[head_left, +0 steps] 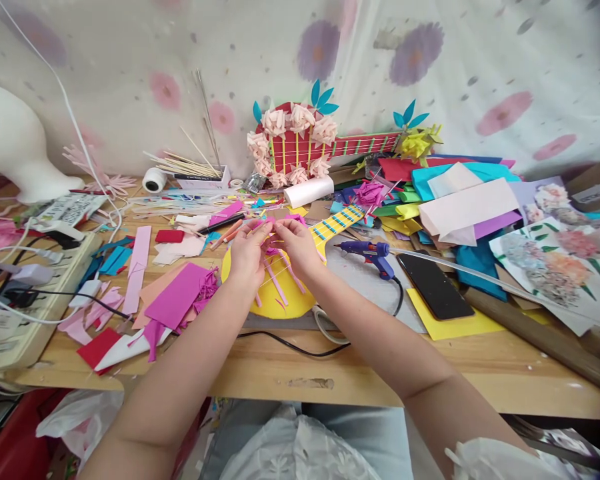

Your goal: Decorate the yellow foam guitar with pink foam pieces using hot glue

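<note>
My left hand (247,253) and my right hand (296,245) meet over a yellow paper guitar (285,303) lying on the wooden table (370,373). Both hands pinch a bunch of pink paper strips (278,275) that hang down over the guitar's round yellow body. The fingers of each hand are closed on the strips, fingertips almost touching. The guitar's neck (341,221), yellow with blue bars, runs up and to the right past my right hand.
A blue glue gun (369,253) and a black phone (434,285) lie right of my hands. Coloured paper sheets (460,200) pile at the back right, pink scraps (177,300) at the left. A red flowered paper guitar (300,143) leans on the curtain. A power strip (35,293) sits far left.
</note>
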{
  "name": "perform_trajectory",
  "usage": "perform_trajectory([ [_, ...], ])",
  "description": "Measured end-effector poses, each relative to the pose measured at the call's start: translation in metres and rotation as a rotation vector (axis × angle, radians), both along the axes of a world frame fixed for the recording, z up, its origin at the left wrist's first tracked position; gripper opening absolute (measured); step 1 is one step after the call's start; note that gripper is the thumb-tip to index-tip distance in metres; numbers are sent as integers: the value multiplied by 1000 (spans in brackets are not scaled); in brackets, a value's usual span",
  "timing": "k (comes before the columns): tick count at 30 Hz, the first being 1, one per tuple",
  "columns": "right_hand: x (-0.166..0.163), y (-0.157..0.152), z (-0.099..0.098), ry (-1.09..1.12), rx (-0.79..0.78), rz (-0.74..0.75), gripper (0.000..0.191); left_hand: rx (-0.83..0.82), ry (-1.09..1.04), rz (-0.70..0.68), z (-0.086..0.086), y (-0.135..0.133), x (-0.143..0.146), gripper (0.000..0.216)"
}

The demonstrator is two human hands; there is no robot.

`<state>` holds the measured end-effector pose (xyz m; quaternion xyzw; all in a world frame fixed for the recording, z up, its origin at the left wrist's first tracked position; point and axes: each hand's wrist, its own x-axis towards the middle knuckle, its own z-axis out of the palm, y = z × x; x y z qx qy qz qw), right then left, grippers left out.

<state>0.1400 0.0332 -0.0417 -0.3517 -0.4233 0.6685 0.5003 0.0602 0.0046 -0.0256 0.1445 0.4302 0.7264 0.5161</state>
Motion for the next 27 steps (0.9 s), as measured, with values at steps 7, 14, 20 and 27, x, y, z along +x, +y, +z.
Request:
perform_trajectory([
  [7,1,-1,-1,36,43,4,21,-31,-29,53,1,2,4,25],
  [14,-5,1,-1,13,20,-19,18,-42,-12,22,-7,6,6,24],
  [20,0,9,-2,-58,-17,-1,19,-81,33,-77,-3,4,1,27],
  [27,8,14,2,-183,73,61,19,-101,111,-81,6,3,-4,27],
])
